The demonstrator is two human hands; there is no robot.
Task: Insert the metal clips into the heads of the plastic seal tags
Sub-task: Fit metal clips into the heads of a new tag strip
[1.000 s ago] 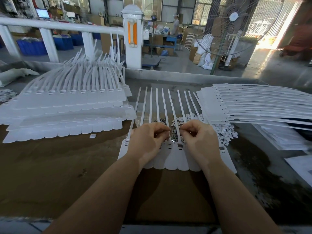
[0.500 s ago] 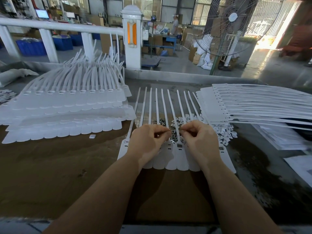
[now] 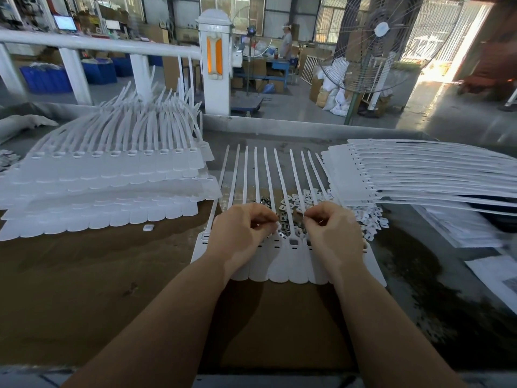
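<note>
Seal tags [image 3: 291, 259] lie fanned before you on the counter [image 3: 84, 289], heads nearest so the slots face up. Your left hand [image 3: 240, 233] and right hand [image 3: 333, 233] curl over the heads, fingertips pinched; on clips, I cannot tell. Loose metal clips [image 3: 285, 219] sit just beyond, within reach.

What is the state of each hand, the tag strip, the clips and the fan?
Left hand: fingers curled, on the tag strip.
Right hand: fingers curled, on it too.
Tag strip: flat on the table.
Clips: loose heap.
Fan: cannot tell if running.
</note>
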